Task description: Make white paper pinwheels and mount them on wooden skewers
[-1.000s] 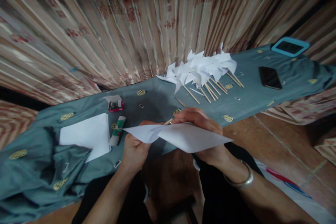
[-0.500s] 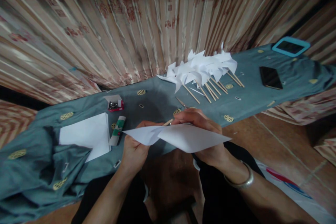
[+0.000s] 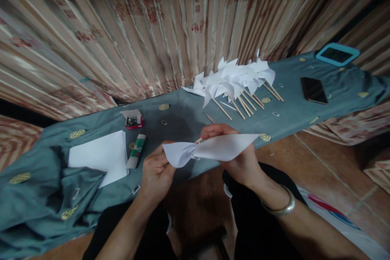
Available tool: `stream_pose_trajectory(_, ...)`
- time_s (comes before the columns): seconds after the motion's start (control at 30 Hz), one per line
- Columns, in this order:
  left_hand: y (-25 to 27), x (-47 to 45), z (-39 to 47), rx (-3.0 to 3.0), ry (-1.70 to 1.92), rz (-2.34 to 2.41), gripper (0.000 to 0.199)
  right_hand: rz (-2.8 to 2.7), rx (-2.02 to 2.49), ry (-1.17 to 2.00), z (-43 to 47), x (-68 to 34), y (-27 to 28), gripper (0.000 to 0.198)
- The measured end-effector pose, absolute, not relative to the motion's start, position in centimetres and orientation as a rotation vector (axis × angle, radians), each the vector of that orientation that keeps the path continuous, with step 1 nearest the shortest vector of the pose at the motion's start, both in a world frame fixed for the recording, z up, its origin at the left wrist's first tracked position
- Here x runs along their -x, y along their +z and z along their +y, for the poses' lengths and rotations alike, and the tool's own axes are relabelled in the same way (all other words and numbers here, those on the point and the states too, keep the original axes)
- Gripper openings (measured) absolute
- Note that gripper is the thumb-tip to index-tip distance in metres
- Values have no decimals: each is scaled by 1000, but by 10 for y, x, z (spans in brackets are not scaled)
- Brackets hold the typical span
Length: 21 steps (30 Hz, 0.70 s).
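Above the table's near edge, a white paper pinwheel (image 3: 225,147) is held up between my hands, its sheet twisted narrow at the middle. My left hand (image 3: 157,172) is closed on its left, curled end. My right hand (image 3: 243,162) grips it from behind on the right; the fingers stick out above the paper and the palm is partly hidden by it. A short bit of wooden stick (image 3: 198,141) shows behind the middle. Beyond my hands, several white pinwheels (image 3: 234,79) on wooden sticks lie in an overlapping row.
On the green tablecloth (image 3: 170,126) at left are a stack of white paper (image 3: 97,152), a green-and-white tube (image 3: 136,151) and a small red box (image 3: 134,120) of metal pins. A thin pointed tool (image 3: 209,118) lies mid-table. A phone (image 3: 314,89) and a blue-framed device (image 3: 337,54) lie right.
The pinwheel has turned and shifted, its right tip now higher and its left end more curled. My left hand's fingers show more; my right hand has rotated slightly behind the paper.
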<state>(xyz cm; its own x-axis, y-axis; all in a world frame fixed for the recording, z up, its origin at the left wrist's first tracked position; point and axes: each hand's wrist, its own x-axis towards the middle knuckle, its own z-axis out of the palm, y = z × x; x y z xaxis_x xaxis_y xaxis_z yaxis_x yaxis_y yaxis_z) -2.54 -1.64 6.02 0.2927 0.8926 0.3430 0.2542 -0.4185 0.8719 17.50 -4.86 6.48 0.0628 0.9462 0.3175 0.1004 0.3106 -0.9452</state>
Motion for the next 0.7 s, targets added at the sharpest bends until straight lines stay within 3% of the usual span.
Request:
stream_pose_trajectory(0.17, 65, 23, -19, -1827, 1062, 1052, 16, -1071, 870, 1238, -44, -176, 73, 34)
stream_pose_trajectory(0.37, 74, 16, -21, -1754, 986, 1081, 25, -1064, 914, 1194, -46, -175, 75, 34)
stream_pose_trajectory(0.7, 55, 19, -20, -1678, 985, 1102, 15, -1006, 949, 1282, -34, -177, 60, 28)
